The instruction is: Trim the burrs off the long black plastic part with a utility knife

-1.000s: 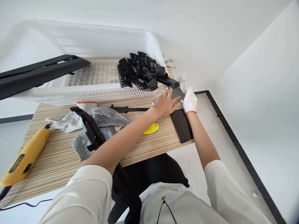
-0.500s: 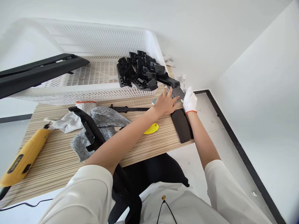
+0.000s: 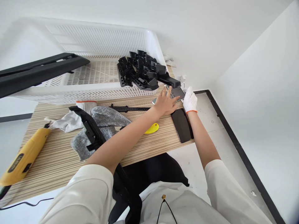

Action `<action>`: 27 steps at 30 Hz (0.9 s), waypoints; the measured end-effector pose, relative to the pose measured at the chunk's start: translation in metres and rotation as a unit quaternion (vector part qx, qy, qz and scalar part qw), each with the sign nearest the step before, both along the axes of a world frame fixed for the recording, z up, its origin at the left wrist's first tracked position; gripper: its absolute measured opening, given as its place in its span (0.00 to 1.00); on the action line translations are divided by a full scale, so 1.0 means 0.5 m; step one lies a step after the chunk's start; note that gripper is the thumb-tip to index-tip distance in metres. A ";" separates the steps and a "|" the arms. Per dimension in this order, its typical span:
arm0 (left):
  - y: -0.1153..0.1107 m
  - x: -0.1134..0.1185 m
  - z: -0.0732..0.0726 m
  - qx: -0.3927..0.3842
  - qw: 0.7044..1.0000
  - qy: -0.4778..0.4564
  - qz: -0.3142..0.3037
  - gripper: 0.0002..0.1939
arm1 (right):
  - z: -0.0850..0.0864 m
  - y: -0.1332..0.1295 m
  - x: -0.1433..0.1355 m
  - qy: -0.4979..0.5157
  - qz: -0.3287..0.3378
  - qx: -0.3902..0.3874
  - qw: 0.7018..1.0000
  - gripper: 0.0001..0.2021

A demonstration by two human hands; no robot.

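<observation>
My left hand (image 3: pixel 164 102) is bare, its fingers spread over a flat grey phone-like device (image 3: pixel 177 93) at the table's right end. A pale, flat edge (image 3: pixel 154 101) shows beside the palm; I cannot tell whether it belongs to the same device. At the device's right side is my right hand (image 3: pixel 190 100), in a white knit glove with an orange cuff. Its fingers look curled together, and what they hold, if anything, is hidden. Just below both hands lies a black smartphone (image 3: pixel 181 125), screen up, partly beside my right forearm.
A white plastic basket (image 3: pixel 93 93) holds black plastic parts (image 3: pixel 140 70) and a long black trim piece (image 3: pixel 44 70). On the wood-grain table (image 3: pixel 58 161) lie a caliper (image 3: pixel 130 109), grey cloth (image 3: pixel 107 116), a yellow tool (image 3: pixel 153 128), a glove (image 3: pixel 70 121) and a yellow heat tool (image 3: pixel 26 155).
</observation>
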State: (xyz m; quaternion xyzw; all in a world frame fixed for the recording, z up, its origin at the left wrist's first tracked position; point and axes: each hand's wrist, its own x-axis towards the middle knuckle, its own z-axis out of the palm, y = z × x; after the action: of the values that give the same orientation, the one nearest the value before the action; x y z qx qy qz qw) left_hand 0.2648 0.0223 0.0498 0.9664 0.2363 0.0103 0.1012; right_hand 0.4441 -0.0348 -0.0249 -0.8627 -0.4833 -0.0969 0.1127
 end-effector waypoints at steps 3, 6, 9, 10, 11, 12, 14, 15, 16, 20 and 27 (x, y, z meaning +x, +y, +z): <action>0.000 -0.001 -0.002 0.005 1.000 -0.010 -0.006 0.28 | -0.004 0.002 0.001 -0.005 0.004 0.011 1.000 0.34; 0.002 -0.002 -0.011 0.010 1.000 -0.024 -0.016 0.29 | -0.008 0.003 0.002 -0.004 0.002 0.022 1.000 0.34; 0.004 -0.003 -0.021 0.010 0.999 -0.038 -0.023 0.28 | -0.008 0.003 0.001 0.001 -0.002 0.019 1.000 0.33; 0.004 -0.003 -0.022 0.008 0.999 -0.040 -0.024 0.28 | -0.007 0.003 0.000 0.004 -0.004 0.017 1.000 0.33; 0.004 -0.003 -0.022 0.005 0.999 -0.040 -0.023 0.28 | -0.006 0.003 -0.001 0.007 -0.007 0.017 1.000 0.32; 0.004 -0.004 -0.021 0.003 0.999 -0.038 -0.021 0.28 | -0.004 0.003 -0.002 0.008 -0.010 0.019 1.000 0.32; 0.003 -0.005 -0.017 0.003 0.999 -0.032 -0.018 0.29 | -0.001 0.003 -0.004 0.009 -0.015 0.021 1.000 0.31; 0.002 -0.005 -0.015 0.004 0.999 -0.029 -0.017 0.29 | 0.001 0.003 -0.005 0.007 -0.017 0.019 1.000 0.31; 0.002 -0.005 -0.013 0.006 0.999 -0.026 -0.017 0.29 | 0.003 0.003 -0.006 0.005 -0.016 0.016 1.000 0.32; 0.001 -0.004 -0.014 0.009 0.999 -0.028 -0.019 0.29 | 0.009 -0.001 -0.007 0.010 0.000 0.014 1.000 0.34; 0.004 -0.005 -0.013 0.008 1.000 -0.021 -0.018 0.28 | 0.010 -0.003 -0.006 0.027 0.017 0.024 0.999 0.37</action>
State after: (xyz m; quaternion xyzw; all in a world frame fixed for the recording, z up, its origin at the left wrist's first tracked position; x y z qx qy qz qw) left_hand 0.2623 0.0243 0.0432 0.9709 0.2162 0.0307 0.0981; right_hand 0.4411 -0.0365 -0.0198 -0.8538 -0.4921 -0.0833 0.1482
